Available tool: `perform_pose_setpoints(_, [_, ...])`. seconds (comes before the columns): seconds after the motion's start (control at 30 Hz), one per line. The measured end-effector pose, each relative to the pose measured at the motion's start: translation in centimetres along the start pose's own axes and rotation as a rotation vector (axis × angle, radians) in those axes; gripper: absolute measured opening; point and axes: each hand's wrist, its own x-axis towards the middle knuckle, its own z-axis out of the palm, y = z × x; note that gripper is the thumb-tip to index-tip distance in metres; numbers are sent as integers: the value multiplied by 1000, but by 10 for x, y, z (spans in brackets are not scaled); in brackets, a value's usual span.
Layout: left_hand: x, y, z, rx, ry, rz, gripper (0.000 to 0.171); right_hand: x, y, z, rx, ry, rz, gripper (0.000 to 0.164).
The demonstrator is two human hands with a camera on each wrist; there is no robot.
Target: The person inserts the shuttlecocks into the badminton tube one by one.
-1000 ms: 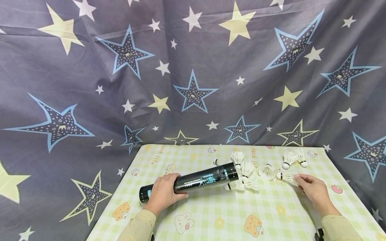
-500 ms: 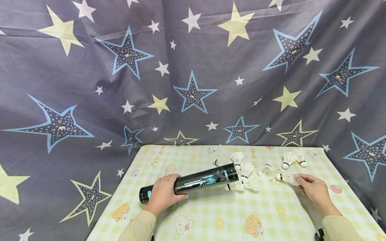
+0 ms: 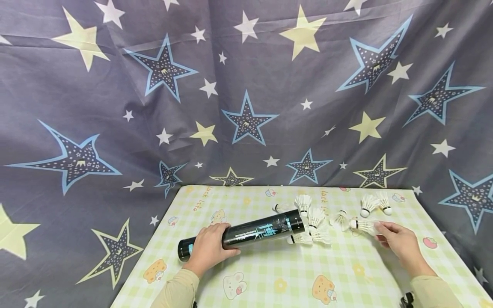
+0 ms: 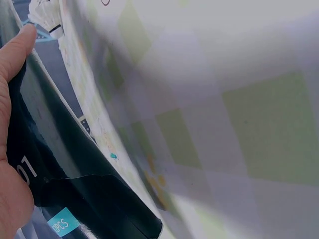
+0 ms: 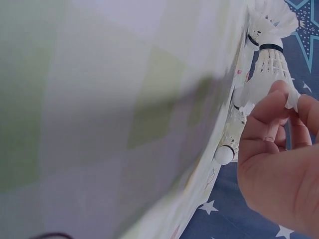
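Observation:
My left hand [image 3: 209,247] grips a black shuttlecock tube [image 3: 254,230] that slants across the table, its right end among several white shuttlecocks. In the left wrist view, the thumb lies along the dark tube [image 4: 75,164]. On the right side, my right hand [image 3: 398,244] pinches a white shuttlecock [image 3: 363,226] by the feather rim, with its cork pointing left. The right wrist view shows thumb and fingertips on the feathers of this shuttlecock [image 5: 271,67]. Just left of its cork lies another shuttlecock [image 3: 340,219]. The tube's mouth is turned from view.
Loose shuttlecocks [image 3: 316,217] lie around the tube's right end. A pair of shuttlecocks [image 3: 375,202] rests at the back right. The table has a green checked cloth [image 3: 285,265]. Behind it hangs a dark curtain [image 3: 246,77] with stars.
My right hand and its shuttlecock have shifted very slightly left, bringing the cork closer to the neighbouring shuttlecock. The left hand and the tube stay in place.

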Motion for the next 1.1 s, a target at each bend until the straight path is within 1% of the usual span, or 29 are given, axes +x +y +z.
perform_pose_setpoints(0.1, [0,0,0,0,5,6,84,-3,-2,2,51,-14,-16,34])
perform_pose_setpoints(0.17, [0,0,0,5,12,12,85,-5,-5,3,89,-28,-29,22])
perform_pose_setpoints(0.27, [0,0,0,9,19,18,85,-8,-9,4,134,-56,-41,9])
perform_pose_setpoints(0.33, [-1,1,0,11,20,19,84,-10,-13,5,159,-74,-51,4])
perform_pose_setpoints(0.5, [-1,2,-1,0,6,14,84,-17,-24,8,228,-130,-85,16])
perform_pose_setpoints(0.67, [0,2,-1,-8,5,17,84,-23,-35,14,301,-164,-128,18])
perform_pose_setpoints(0.8, [0,2,0,-6,5,22,84,-27,-43,22,373,-195,-181,22])
perform_pose_setpoints(0.97, [1,3,2,-6,-7,21,84,-34,-52,33,422,-237,-248,25])
perform_pose_setpoints(1.1, [1,4,3,-12,-8,22,84,-38,-59,42,442,-270,-266,26])
